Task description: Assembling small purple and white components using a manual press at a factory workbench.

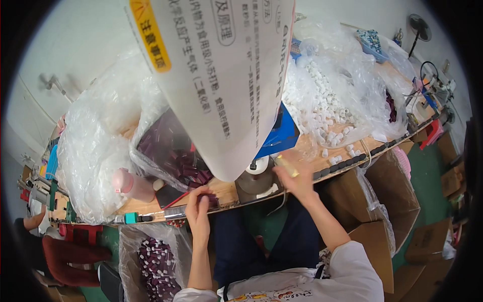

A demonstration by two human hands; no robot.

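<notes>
- Across mid-frame I see the table (227,192).
- Purple tubes (183,166) lie bagged left of centre.
- White caps (329,103) spread upper right.
- Blue press (283,135) stands at centre.
- Right hand (300,182), right of centre: fingers half-curled, blurred; I can't tell what they hold.
- Left hand (198,207), below centre: fingers curled beside 1 loose tube (213,201); I can't confirm a grip.
</notes>
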